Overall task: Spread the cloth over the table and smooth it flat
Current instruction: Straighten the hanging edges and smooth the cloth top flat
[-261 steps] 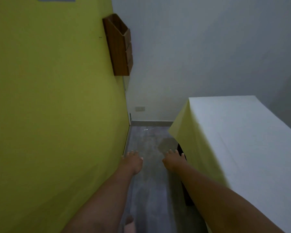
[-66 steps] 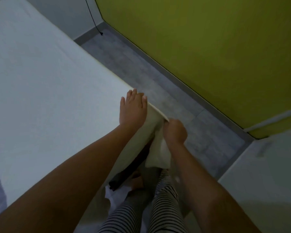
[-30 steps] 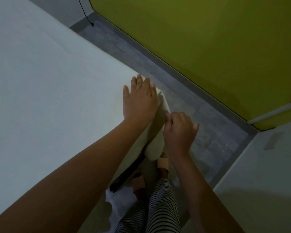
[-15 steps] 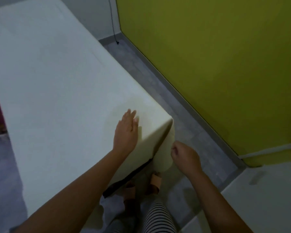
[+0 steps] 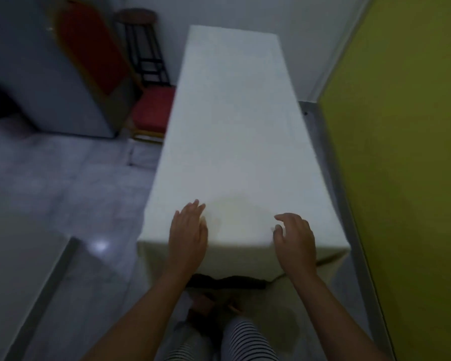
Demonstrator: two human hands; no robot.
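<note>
A pale cream cloth [image 5: 235, 131] covers the long narrow table from its far end to the near short edge and hangs down over that edge. My left hand [image 5: 188, 237] lies flat on the cloth at the near edge, fingers together and pointing away from me. My right hand [image 5: 294, 242] hovers at the same edge further right, fingers spread and slightly curled, holding nothing. A dark strip of the table [image 5: 227, 281] shows under the hanging hem, and the cloth folds at the near right corner [image 5: 333, 259].
A yellow-green wall [image 5: 406, 152] runs close along the table's right side, leaving a narrow floor strip. A red-seated chair [image 5: 151, 113], a dark stool [image 5: 143, 48] and a grey cabinet [image 5: 44, 74] stand at the left. My striped trouser legs [image 5: 235, 340] are below.
The view swung from the table's corner to face its short end. My right hand let go of the hanging corner and rose to the top edge; my left hand slid left along the cloth.
</note>
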